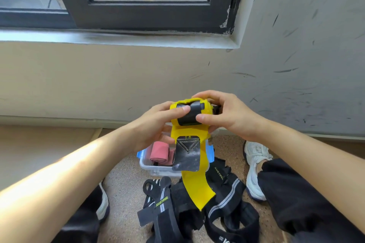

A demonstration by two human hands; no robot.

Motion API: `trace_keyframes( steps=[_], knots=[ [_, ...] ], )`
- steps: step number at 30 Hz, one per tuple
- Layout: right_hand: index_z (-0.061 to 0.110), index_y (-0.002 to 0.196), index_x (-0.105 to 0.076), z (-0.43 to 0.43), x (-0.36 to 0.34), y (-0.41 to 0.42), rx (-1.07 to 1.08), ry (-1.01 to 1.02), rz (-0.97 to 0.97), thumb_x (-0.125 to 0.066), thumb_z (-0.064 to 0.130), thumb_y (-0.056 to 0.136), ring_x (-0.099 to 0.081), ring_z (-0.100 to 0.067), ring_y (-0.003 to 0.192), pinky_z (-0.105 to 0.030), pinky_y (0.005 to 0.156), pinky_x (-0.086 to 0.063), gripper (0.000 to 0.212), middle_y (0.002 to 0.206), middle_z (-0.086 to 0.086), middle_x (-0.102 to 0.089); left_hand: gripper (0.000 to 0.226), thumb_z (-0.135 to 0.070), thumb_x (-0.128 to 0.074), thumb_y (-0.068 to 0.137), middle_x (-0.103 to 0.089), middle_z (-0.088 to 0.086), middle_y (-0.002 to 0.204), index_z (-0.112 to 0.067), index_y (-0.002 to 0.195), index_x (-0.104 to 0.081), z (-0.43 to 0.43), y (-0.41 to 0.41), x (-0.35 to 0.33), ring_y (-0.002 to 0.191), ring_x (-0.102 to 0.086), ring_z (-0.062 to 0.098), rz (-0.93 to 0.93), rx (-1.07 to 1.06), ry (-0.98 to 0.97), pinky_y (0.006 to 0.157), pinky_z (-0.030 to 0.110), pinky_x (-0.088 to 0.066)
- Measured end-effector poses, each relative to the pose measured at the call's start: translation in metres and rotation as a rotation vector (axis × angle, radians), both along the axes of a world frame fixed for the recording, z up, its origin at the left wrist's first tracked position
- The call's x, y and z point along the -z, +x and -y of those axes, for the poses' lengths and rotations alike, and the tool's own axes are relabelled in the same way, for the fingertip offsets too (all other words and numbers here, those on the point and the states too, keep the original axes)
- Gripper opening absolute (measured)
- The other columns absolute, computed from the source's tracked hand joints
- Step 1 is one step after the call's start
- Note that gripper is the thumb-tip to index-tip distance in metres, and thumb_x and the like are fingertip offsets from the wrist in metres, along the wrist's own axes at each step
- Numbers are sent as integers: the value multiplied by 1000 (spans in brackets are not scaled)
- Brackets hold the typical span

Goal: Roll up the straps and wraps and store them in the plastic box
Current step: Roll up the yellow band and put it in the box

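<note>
I hold a yellow wrap [194, 187] in the air with both hands; its upper part is rolled up, with a black fastener patch on the roll. My left hand [156, 124] grips the roll from the left, thumb on the patch. My right hand [223, 113] grips it from the right. The loose tail hangs down with a second black patch on it. Below stands a clear plastic box [147, 164] with blue latches, holding a rolled pink wrap [159, 155]. Several black straps [221, 199] with grey stripes lie unrolled on the floor in front.
I sit on a speckled floor by a scuffed wall under a dark-framed window. My white shoe [254, 167] and black trouser leg lie at the right, the other shoe [103, 203] at the left. A pale board covers the floor at the left.
</note>
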State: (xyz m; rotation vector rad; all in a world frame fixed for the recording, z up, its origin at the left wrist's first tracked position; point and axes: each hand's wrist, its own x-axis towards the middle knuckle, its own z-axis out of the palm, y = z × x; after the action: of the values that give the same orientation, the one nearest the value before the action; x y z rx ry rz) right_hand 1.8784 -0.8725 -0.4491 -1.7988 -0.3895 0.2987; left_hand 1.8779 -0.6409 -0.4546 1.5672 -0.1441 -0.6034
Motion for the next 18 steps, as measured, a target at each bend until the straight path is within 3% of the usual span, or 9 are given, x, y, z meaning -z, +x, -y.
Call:
trace_keyframes(
  steps=[3,5,11,18],
  knots=[
    [23,129,-62,0,1,0,7,-63,94,-82,11,85,-70,-23,105,-42,79,-64,50,118,-7,-67,37,-21,-69,95,-70,-5,78,-10,129,-58,1,-1,1,58,-68,11,22,-41,-60,46,22,-52],
    [23,133,-59,0,-2,0,18,-99,86,-83,12,84,-70,-22,105,-39,76,-64,55,121,-4,-65,37,-13,-71,93,-70,-3,77,-7,126,-58,1,-2,0,57,-68,13,37,-62,-97,44,22,-51],
    [21,127,-66,9,-8,2,-25,-6,-262,-69,49,91,-66,-37,114,-41,68,-63,46,128,-16,-64,57,-23,-90,72,-74,2,102,-20,122,-62,-1,5,7,81,-73,16,277,-139,24,50,22,-50],
    [12,129,-63,3,-5,-1,9,96,-320,-71,40,84,-68,-39,113,-40,74,-63,54,128,-20,-66,56,-10,-88,76,-72,6,112,-18,124,-60,4,2,12,86,-74,15,362,-152,-11,63,24,-55]
  ],
)
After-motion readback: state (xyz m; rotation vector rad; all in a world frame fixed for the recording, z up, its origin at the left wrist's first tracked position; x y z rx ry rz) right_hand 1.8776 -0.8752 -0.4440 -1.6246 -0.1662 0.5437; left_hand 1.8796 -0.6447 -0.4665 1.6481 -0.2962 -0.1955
